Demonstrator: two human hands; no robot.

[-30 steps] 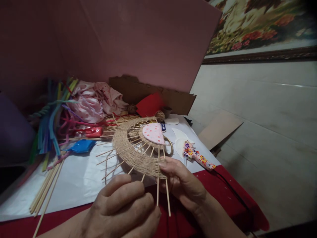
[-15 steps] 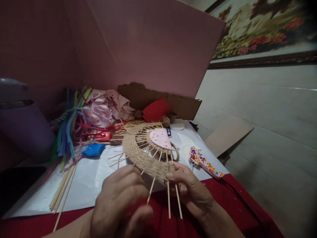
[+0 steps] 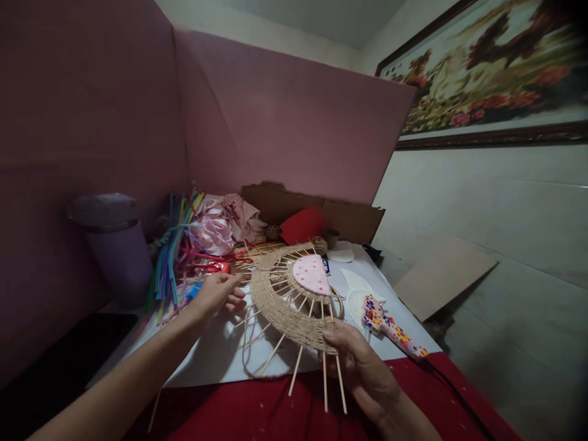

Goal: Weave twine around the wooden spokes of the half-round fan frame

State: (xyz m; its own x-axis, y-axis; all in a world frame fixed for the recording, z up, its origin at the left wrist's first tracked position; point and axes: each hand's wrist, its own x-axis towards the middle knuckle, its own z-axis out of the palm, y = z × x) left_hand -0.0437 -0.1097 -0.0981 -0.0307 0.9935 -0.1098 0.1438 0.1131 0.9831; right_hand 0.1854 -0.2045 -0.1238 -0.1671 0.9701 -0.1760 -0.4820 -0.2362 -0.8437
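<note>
Left hand: shifted since the preceding frame from the near edge of the white sheet to above its left part; thumb and forefinger are brought close together, but whether anything is pinched cannot be told.
Right hand: kept clamped, thumb uppermost, on one end of the woven fan, as before.
Fan band: held above the sheet's near half; coarse, ribbed brown twine is woven in an arc across pale, slender, radiating sticks.
Half-disc: faced in pink, red-dotted fabric, above the sheet.
Flower-printed tool: laid along the sheet's right edge.
Red cloth: spread below the sheet's near edge.
</note>
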